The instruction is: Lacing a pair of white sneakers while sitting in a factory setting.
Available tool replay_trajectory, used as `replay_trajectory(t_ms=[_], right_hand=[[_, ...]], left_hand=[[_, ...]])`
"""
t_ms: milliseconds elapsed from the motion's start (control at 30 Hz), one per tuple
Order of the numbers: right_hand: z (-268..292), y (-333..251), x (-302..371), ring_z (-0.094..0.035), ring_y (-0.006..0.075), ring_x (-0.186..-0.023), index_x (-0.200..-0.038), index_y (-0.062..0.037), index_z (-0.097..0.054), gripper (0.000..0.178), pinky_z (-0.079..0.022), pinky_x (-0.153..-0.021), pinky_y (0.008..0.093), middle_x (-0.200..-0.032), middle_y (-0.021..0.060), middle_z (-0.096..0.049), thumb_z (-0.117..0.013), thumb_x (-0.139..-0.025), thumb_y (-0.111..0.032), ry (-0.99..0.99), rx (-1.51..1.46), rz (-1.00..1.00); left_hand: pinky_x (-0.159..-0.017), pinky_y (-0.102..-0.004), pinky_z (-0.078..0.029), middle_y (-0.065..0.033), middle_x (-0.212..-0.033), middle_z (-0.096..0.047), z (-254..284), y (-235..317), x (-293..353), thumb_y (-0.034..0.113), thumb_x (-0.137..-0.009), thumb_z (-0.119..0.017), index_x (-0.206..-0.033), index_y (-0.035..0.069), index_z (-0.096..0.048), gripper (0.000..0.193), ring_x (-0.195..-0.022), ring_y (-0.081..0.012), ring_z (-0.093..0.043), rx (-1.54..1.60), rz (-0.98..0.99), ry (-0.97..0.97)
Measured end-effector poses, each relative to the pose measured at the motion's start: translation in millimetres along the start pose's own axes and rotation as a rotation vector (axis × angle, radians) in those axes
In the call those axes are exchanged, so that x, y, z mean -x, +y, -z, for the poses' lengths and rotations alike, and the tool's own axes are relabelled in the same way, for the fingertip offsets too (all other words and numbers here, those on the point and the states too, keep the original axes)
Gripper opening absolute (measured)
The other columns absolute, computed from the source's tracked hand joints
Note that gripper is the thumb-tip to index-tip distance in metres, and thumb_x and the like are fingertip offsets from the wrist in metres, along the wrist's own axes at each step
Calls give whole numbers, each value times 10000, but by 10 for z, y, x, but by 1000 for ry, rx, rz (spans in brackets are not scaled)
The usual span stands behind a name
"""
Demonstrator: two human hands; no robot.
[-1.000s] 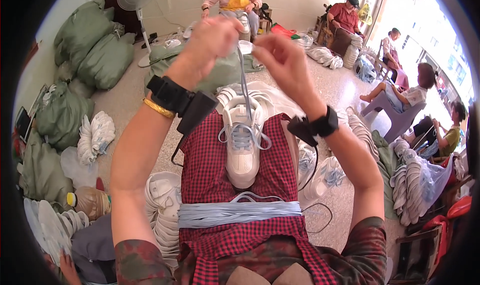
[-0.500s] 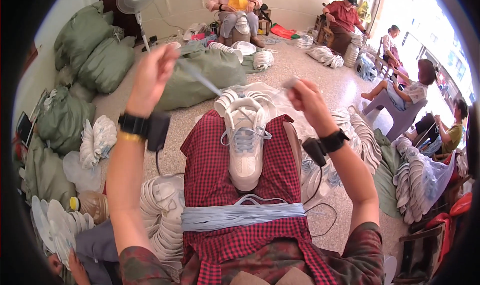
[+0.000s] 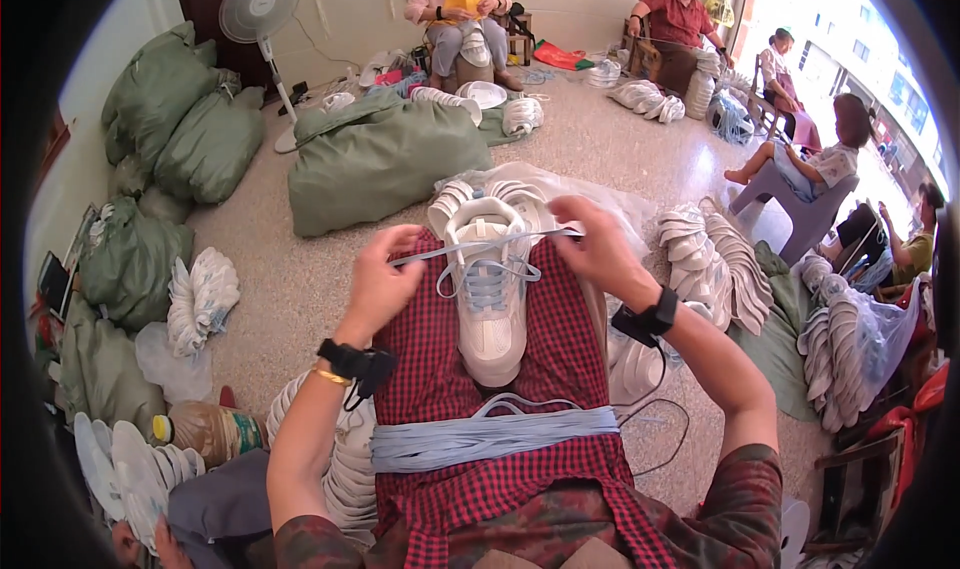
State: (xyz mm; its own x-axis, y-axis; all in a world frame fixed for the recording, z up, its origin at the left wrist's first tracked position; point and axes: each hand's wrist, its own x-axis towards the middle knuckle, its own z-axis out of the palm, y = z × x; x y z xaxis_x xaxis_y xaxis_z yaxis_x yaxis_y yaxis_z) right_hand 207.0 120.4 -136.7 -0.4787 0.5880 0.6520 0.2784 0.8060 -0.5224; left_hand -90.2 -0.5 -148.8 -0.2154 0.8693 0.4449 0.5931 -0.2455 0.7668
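A white sneaker point(image 3: 492, 336) rests on my lap, toe toward me, with light blue lacing across its tongue and loops at its sides. A light blue shoelace point(image 3: 432, 253) is stretched over the shoe's opening between my hands. My left hand point(image 3: 388, 277) is closed on one part of it, left of the shoe. To the right, my right hand point(image 3: 603, 253) pinches the other part with its fingertips. Across my red-and-black checked apron point(image 3: 560, 354) lies a bundle of light blue laces point(image 3: 495, 439), nearer me than the shoe.
Stacked white shoe uppers point(image 3: 690, 259) lie right of my knees. A large green sack point(image 3: 390, 159) is on the floor ahead, with more green sacks point(image 3: 165, 119) at left beside a standing fan point(image 3: 260, 7). Several people sit working around the room. A black cable point(image 3: 685, 434) hangs at right.
Both hands have come down and closer together, from raised and wide apart to beside the shoe's opening. The lace now runs across the shoe between them.
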Motion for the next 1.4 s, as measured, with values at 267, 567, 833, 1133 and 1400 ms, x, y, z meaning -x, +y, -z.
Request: replay_trajectory(t_ms=[267,567,833,1133,1400], right_hand=[[189,-66,-211,-657,360,-830,-1001,7,-655,131,-525,-744,408,-932,164,-670,-610,-886,-36,-375,186,176],[869,320,-7,-668,355,-805,-1000,-7,-648,123,-525,-697,434,-879,157,-657,-588,-901,-47,-325,350,215],[1349,478,124,-661,371,-860,-982,-8,-660,138,-524,-745,448,-910,163,-658,-571,-882,-41,-274,571,54],[798,-169,150,-668,144,-824,-1044,-64,-734,238,-529,-649,269,-952,78,-686,-622,-876,63,417,68,-35],[-201,-168,-41,-592,124,-625,-836,7,-706,106,-477,-585,291,-686,70,-653,-715,-800,-93,-66,-327,-266]], left_hand=[[-685,-389,-528,-115,-875,-637,29,-30,-73,73,-881,-684,-1030,42,-677,152,-771,-301,-655,-356,-448,-42],[-708,-416,-508,-124,-864,-617,597,-368,25,57,-884,-667,-1041,53,-671,158,-803,-333,-624,-642,-492,48],[-723,-420,-487,-160,-898,-623,1131,-691,170,20,-890,-644,-1063,38,-686,178,-802,-347,-616,-748,-326,229],[-719,-383,-496,-134,-913,-626,1048,-830,216,-13,-839,-654,-1010,36,-712,187,-818,-302,-622,-811,-261,384],[-647,-323,-494,-116,-846,-643,-140,356,-442,-17,-821,-627,-948,19,-738,173,-709,-228,-622,-198,-307,-129]])
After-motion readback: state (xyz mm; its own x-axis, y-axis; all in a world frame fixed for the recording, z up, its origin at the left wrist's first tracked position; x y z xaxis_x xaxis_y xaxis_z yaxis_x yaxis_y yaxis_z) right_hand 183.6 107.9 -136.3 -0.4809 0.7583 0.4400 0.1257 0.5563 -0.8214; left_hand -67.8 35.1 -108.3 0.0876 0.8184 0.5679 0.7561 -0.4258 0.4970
